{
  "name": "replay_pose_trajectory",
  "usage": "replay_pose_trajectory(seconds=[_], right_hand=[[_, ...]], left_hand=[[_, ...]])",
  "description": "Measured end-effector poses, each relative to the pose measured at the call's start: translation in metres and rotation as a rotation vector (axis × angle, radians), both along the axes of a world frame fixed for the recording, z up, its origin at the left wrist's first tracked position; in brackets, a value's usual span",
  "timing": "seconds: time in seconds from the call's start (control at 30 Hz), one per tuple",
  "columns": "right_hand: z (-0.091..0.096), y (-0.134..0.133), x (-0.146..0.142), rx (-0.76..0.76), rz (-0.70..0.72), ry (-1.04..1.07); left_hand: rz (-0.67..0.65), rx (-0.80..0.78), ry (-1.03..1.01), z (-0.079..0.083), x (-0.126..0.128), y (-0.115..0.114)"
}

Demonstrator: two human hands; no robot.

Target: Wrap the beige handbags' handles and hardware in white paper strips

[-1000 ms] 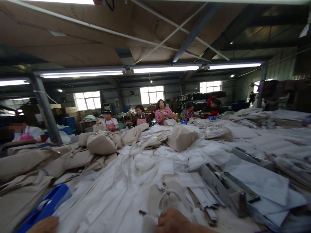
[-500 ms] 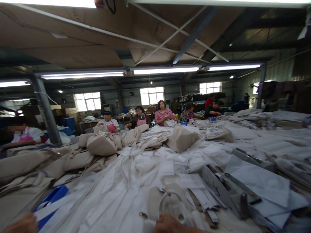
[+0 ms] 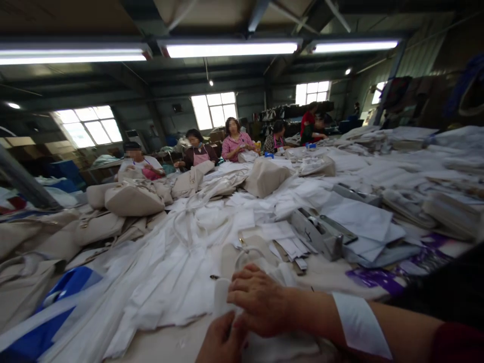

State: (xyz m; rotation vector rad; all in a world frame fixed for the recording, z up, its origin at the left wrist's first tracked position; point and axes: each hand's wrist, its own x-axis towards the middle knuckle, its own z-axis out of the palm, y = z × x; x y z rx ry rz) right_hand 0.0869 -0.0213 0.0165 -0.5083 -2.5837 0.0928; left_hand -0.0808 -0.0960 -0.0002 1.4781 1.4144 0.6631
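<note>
A beige handbag with a looped handle and small metal fittings lies in front of me, partly wrapped in thin white material. My right hand is over its near part, fingers bent down onto the pale material; a white band circles that forearm. Just below, at the bottom edge, my left hand pinches the near edge of the bag between thumb and finger. The two hands touch or almost touch. What lies under the right palm is hidden.
White sheets and strips cover the table. A blue tape dispenser stands at left, a grey metal one at right. Beige bags are piled at left. Purple plastic lies near my right arm. Several people sit across the table.
The view has tilted down and turned slightly right. My left hand has moved from the far left to the bag, beside my right hand. More of my right forearm now shows.
</note>
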Motion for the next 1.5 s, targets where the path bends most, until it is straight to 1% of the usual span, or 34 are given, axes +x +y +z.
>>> replay_pose_trajectory(seconds=[0.07,0.17,0.27,0.3,0.37,0.4,0.43,0.47,0.5,0.53,0.57,0.6,0.67,0.73,0.77,0.87,0.97,1.1,1.23,1.33,1.4,1.5], right_hand=[[0.001,-0.004,0.001,0.028,0.009,-0.022],[-0.011,-0.004,-0.006,0.018,-0.022,-0.047],[-0.021,-0.002,-0.014,0.015,-0.005,-0.021],[-0.02,-0.001,-0.014,0.017,0.009,0.011],[-0.014,0.004,-0.009,-0.007,0.065,0.119],[-0.008,0.008,-0.002,-0.041,0.085,0.193],[-0.003,0.014,0.007,-0.089,0.075,0.272],[0.002,0.022,0.018,-0.146,0.018,0.34],[0.006,0.032,0.032,-0.21,-0.093,0.362],[0.007,0.044,0.047,-0.269,-0.249,0.346],[0.005,0.055,0.063,-0.315,-0.421,0.265],[0.001,0.067,0.08,-0.36,-0.584,0.108],[-0.015,0.085,0.11,-0.409,-0.739,-0.043],[-0.034,0.094,0.132,-0.441,-0.836,-0.147],[-0.044,0.096,0.138,-0.449,-0.875,-0.188],[-0.063,0.102,0.143,-0.461,-0.96,-0.275],[-0.067,0.112,0.14,-0.488,-0.977,-0.328],[-0.064,0.121,0.14,-0.5,-0.968,-0.365],[-0.06,0.119,0.139,-0.486,-0.985,-0.369],[-0.055,0.119,0.145,-0.507,-0.993,-0.375],[-0.05,0.119,0.152,-0.516,-1.026,-0.384],[-0.044,0.113,0.159,-0.463,-1.079,-0.376]], left_hand=[[-0.009,0.024,-0.011,0.0,0.003,0.002],[-0.03,0.016,-0.019,0.004,0.007,0.0],[-0.006,-0.021,-0.026,0.007,0.008,-0.003],[0.003,-0.029,-0.026,0.006,0.008,-0.003],[0.014,-0.05,-0.017,0.006,0.008,-0.003],[0.016,-0.064,-0.009,0.005,0.008,-0.002],[0.015,-0.082,-0.002,0.004,0.007,-0.002],[0.015,-0.096,0.003,0.004,0.007,-0.001],[0.015,-0.106,0.005,0.003,0.007,0.0],[0.016,-0.111,0.003,0.003,0.006,0.001],[0.017,-0.116,0.0,0.003,0.006,0.001],[0.019,-0.121,-0.005,0.003,0.006,0.001],[0.023,-0.13,-0.013,0.003,0.007,0.002],[0.026,-0.13,-0.008,0.003,0.008,0.002],[0.026,-0.128,-0.002,0.003,0.008,0.002],[0.019,-0.127,0.012,0.0,0.007,0.002],[0.006,-0.126,0.018,-0.003,0.006,0.003],[0.01,-0.152,0.018,-0.007,0.006,0.004],[0.018,-0.152,0.005,-0.008,0.005,0.004],[0.021,-0.134,-0.001,-0.007,0.005,0.003],[0.019,-0.132,-0.017,-0.006,0.004,0.002],[0.022,-0.144,-0.036,-0.006,0.005,0.002]])
